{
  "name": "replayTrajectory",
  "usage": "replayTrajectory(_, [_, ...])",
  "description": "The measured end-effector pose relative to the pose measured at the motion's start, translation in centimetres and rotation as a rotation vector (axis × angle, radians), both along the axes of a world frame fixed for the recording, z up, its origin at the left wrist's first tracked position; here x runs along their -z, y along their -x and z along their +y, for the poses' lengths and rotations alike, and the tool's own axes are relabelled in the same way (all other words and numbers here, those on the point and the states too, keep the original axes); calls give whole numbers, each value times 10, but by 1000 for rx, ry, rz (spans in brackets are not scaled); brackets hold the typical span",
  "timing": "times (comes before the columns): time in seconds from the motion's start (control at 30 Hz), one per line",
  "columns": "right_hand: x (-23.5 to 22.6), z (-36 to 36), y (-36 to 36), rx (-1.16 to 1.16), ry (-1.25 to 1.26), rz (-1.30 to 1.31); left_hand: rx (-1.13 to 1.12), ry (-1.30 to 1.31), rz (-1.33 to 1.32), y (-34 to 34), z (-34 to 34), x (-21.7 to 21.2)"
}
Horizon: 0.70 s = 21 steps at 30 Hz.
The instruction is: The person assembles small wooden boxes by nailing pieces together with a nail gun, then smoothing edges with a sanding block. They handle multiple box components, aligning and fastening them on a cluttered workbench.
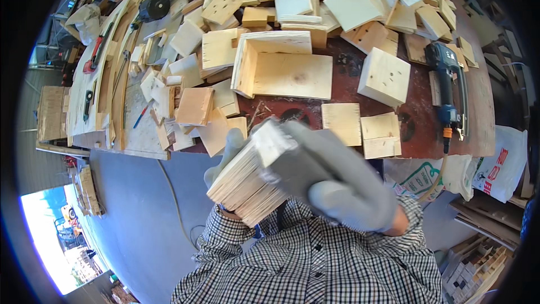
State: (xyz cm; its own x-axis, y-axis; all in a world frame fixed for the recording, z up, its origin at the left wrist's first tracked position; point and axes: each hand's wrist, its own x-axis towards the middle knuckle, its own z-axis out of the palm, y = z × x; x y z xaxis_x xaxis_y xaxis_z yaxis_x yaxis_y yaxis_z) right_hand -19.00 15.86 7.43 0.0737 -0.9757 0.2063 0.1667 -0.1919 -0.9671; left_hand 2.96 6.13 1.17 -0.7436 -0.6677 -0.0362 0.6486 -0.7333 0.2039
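In front of my chest, my gloved left hand (229,155) grips a light wooden block (246,183) from behind. The near side of the block has fine parallel ridges, and its fingers are partly hidden by the wood. My gloved right hand (354,186) closes around a dark grey block (298,163), fingers over it and thumb below. Motion blurs this dark block, so its exact kind does not show. Its left end meets the whitish upper end of the wooden block. Just beyond, an open-sided wooden box (292,76) rests on the workbench.
Many loose wood pieces (351,8) are heaped across the reddish workbench (270,108). A nail gun (446,87) with a hose lies at the right. Long boards (98,73) with hand tools line the left side. White plastic bags (498,163) hang below the bench's right edge.
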Motion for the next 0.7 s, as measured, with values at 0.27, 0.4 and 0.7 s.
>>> replayTrajectory(0.27, [22,-29,-21,216,101,273,-149,-230,0,-2,9,26])
replayTrajectory(0.4, [34,-30,-27,299,-116,-68,-310,-21,-105,6,9,24])
replayTrajectory(0.7, [28,-41,-30,512,55,192,-811,831,-599,29,-5,43])
